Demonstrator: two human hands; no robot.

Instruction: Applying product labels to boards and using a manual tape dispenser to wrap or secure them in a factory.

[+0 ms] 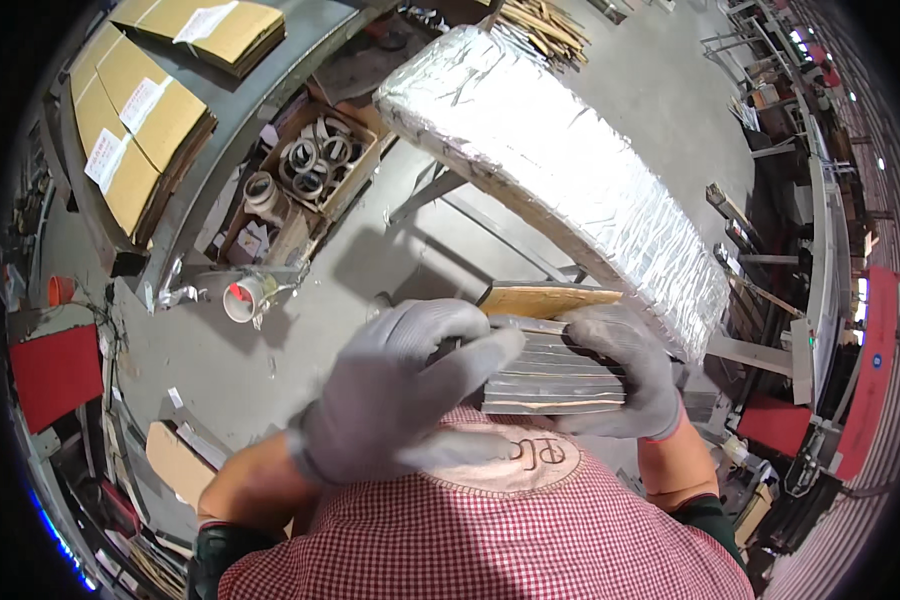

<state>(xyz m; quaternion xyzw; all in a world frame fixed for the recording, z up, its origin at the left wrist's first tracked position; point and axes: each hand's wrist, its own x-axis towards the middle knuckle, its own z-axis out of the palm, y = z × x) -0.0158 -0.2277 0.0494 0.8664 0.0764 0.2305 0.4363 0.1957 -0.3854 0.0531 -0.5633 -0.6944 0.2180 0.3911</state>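
Step in hand, as judged: handling a grey, layered block-like stack of strips [555,385], held up before the chest. Grey-gloved right hand [638,370]: fingers closed round the stack's right end, thumb below. Grey-gloved left hand [375,385]: fingers half curled, thumb well apart; index tip overlaps the stack's left edge, contact unclear. Next move calls for keeping the layers squared while the left fingers work.

Counts: hands, two; stack, one, its layers too tight to count. Beyond the fingers: one silver foil-covered long slab [560,150]. Beyond and left: brown cardboard bundles [175,85], two at least, on a grey bench [315,28].
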